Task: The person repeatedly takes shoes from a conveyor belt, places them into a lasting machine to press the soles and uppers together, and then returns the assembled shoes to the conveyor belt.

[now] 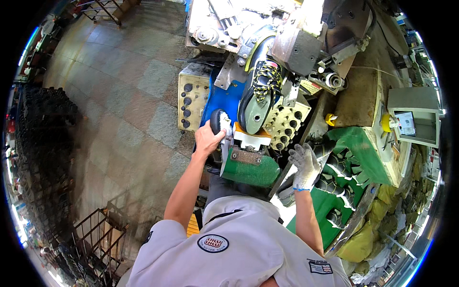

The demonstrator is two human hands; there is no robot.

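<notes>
A: While the left hand (208,139) curls round a black rounded piece (216,119), what's the right one doing in the head view?

B: Right hand (304,166) is open, fingers apart, nothing visible in it. Knit glove, greyish, blue edge at the wrist. Left is bare, thumb over the near side of the piece.

A: Piece itself?

B: Smooth dark rim, crumpled-looking white stuff (224,122) inside. Sits just left of the shoe's heel end. Can't tell what kind of part; the hand covers its lower end, and some fingers are hidden.

A: And the shoe?

B: Shoe (248,98) is in the machine (296,48), heel toward the person. Black upper, yellow-green trim, speckled cord laces (267,79), grey-green insert (258,111) with a round hole. Toe end partly hidden by metal; glare washes out the top, and the machine runs off the upper edge.

A: Nearby?

B: White block (251,141) below the heel, green rounded pad (251,168) under that. Cream control box (192,98) at left, black knobs. Dark shoe pieces (337,217) on the green surface (306,228) at right; overlapping, can't count them.
</notes>
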